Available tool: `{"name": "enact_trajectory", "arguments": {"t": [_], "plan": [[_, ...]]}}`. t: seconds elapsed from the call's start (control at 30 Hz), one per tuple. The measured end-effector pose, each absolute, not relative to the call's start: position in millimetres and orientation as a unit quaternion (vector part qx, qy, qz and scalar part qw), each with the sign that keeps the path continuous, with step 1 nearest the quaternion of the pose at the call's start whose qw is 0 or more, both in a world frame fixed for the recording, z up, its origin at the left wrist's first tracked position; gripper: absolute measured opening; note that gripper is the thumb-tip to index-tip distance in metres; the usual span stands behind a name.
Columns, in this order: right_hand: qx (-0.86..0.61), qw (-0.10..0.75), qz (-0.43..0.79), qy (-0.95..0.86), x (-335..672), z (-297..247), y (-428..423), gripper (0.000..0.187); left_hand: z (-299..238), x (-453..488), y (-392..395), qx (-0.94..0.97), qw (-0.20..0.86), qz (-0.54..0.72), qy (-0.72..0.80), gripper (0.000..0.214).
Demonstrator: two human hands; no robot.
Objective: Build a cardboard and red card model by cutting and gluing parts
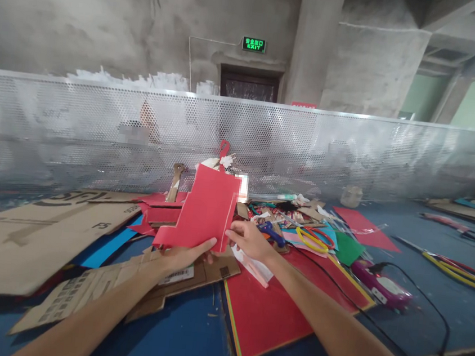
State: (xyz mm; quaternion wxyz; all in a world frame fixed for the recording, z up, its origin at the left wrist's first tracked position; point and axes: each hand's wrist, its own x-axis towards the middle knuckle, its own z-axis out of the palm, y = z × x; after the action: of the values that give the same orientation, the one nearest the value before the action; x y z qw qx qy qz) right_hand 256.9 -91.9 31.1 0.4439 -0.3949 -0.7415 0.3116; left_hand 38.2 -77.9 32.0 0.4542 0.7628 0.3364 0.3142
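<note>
A sheet of red paper (209, 209) with a notch cut from its lower left side is held up above the blue table. My left hand (191, 254) grips its bottom edge, thumb on the front and the other fingers mostly hidden behind. At the right edge, my right hand (250, 240) pinches the sheet near a thin pale line that runs along that side. Beneath the hands lies a torn piece of brown cardboard (206, 270) with a printed label. A stack of red sheets (278, 312) rests below my right forearm.
Large cardboard (44, 237) covers the table's left. Yellow-handled scissors (457, 272) and a purple corded device (383, 287) lie at right, its black cable crossing under my right arm. Scraps and a blue tool (272, 234) clutter the middle. A perforated metal screen (98, 129) stands behind.
</note>
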Motion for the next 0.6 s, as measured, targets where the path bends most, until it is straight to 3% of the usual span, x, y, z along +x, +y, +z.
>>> {"name": "enact_trajectory", "arguments": {"t": [0.13,0.33,0.43,0.5,0.6], "plan": [[-0.392,0.434,0.279,-0.761,255.1,32.5,-94.6,0.022,31.3,36.8,-77.5,0.751,0.482,0.323,0.315,0.043],[-0.416,0.427,0.284,-0.751,257.3,36.6,-95.6,0.017,15.4,28.9,-55.2,0.741,0.436,0.336,0.385,0.047],[-0.465,0.422,0.223,-0.746,276.9,50.6,-93.0,0.016,12.5,27.7,-46.9,0.693,0.473,0.374,0.396,0.047],[-0.547,0.376,0.090,-0.743,301.8,62.8,-92.4,0.017,14.7,27.9,-46.1,0.663,0.492,0.400,0.397,0.045],[-0.706,0.219,-0.056,-0.672,352.2,76.2,-97.1,0.022,18.9,28.1,-48.0,0.643,0.496,0.427,0.399,0.041]]}}
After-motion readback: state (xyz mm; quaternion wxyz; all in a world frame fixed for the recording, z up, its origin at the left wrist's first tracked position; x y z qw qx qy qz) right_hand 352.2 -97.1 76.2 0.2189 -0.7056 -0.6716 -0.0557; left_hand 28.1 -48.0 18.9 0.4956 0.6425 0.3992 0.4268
